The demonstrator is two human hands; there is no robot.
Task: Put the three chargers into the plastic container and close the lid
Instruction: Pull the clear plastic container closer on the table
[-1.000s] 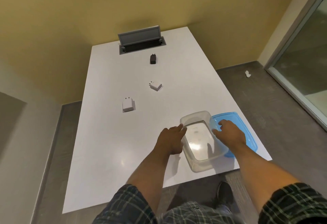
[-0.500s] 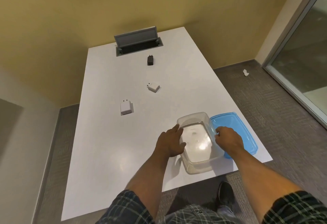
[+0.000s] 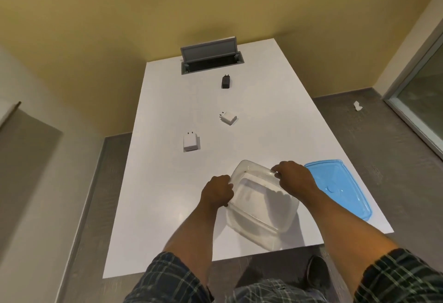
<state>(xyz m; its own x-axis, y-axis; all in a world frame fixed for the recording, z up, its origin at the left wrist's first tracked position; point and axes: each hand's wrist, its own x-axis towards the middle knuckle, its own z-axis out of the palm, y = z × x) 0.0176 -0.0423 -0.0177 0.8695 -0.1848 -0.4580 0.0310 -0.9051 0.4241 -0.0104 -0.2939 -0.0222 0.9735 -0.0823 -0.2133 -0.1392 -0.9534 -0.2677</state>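
A: Head view, looking down the white table (image 3: 263, 101). Both hands are on the clear plastic container (image 3: 261, 204), which sits open and empty near the front edge. What is the step here, do you think?

B: Placing the box, I'd judge. The left hand (image 3: 217, 193) is curled closed over the left rim, the right hand (image 3: 293, 178) closed over the far right corner — fingers wrapped on the wall, thumbs hidden. Nothing else is held.

A: And the chargers?

B: All three lie out on the table, well apart from either hand. The nearer white charger (image 3: 190, 142) lies beyond the left hand, prongs pointing away. The second white charger (image 3: 228, 117) lies further up, turned at an angle. The black charger (image 3: 225, 81) is furthest, just before the grey cable hatch (image 3: 211, 59).

A: The blue lid (image 3: 340, 187)?

B: Flat on the table, just beside the container on its right, partly behind the right wrist.

A: So how to do it well?

B: Keep the grip even on both sides so the light box slides without tipping, and set it down square, mouth up, clear of the front edge — it seems close to that edge now. Leaving it nearer the chargers would shorten each reach. Then one hand could steady the rim while the other fetches the nearest white charger first. The lid should stay within reach on the right.
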